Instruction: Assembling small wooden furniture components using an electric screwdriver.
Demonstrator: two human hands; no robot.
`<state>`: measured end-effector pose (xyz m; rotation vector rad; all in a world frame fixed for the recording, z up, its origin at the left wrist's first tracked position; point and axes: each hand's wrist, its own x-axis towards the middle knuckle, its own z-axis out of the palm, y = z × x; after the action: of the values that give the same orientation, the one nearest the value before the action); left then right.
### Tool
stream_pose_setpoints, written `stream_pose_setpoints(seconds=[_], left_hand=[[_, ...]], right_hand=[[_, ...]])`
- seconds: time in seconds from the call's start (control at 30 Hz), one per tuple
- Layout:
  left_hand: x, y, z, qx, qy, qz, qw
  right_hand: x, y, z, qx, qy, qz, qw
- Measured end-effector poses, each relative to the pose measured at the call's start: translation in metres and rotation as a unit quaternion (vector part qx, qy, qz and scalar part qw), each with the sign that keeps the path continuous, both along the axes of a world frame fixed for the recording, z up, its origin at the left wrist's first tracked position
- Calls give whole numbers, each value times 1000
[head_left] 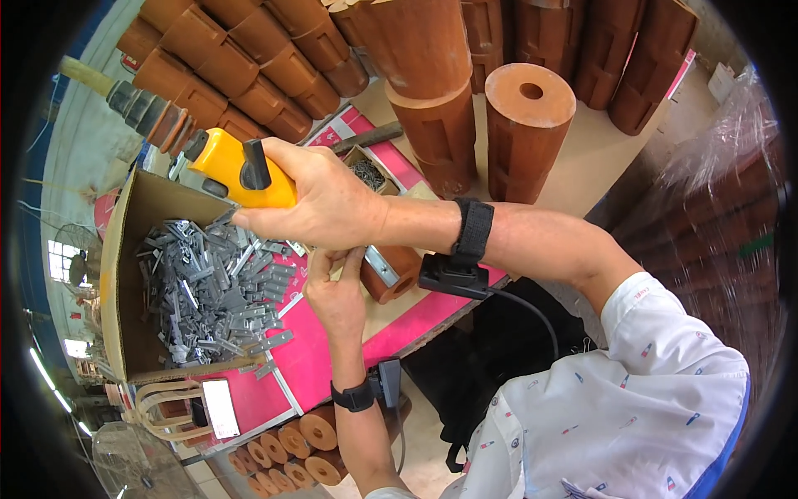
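Hands meet over a pink worktop (332,358). The right hand (320,200) reaches across from the right, its fingers wrapped tight around a yellow power tool (237,170) with a black trigger handle — the tool's black nose points up and left, above the open cardboard box (137,216). Just beneath it, the left hand (332,287) rises from the lower edge, fingertips pressed together in a pinch on something small; what it pinches cannot be made out. Right beside those fingertips lies a short brown cylinder (391,270) with a metal bracket (381,266) on it, near the worktop's front edge.

Both wrists wear black straps, each carrying a small black device. The box at the worktop's left end is full of grey metal brackets (208,295) — a few have spilled onto the pink surface. Behind the hands sits a small box of dark screws (368,173), then tall brown cylinders (524,125) standing upright. More lie stacked at the far left corner.
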<state>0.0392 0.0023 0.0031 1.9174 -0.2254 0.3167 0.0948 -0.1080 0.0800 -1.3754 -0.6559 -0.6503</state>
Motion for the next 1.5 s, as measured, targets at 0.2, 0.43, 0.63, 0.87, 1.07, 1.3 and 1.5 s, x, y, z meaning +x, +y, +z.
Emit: stream_pose_setpoints(seconds=[0.2, 0.43, 0.63, 0.87, 1.07, 1.3, 1.5], left_hand=[[1, 0, 2, 11, 15, -7, 1000], [-1, -1, 2, 12, 20, 9, 1000], [-16, 11, -2, 80, 46, -56, 994], [-21, 8, -11, 124, 44, -85, 988], [-18, 12, -19, 133, 33, -82, 987], [-18, 10, -21, 107, 44, -81, 990], [-20, 8, -18, 106, 60, -71, 990]], right_hand=[[-1, -2, -1, -9, -9, -19, 1000], [-1, 1, -5, -1, -34, -24, 999], [-2, 1, -6, -23, -24, -15, 999], [-3, 0, -7, -40, -7, 15, 999], [1, 1, -11, -56, -11, 22, 998], [1, -3, -7, -70, -8, 23, 997], [0, -2, -6, -75, 11, 41, 996]])
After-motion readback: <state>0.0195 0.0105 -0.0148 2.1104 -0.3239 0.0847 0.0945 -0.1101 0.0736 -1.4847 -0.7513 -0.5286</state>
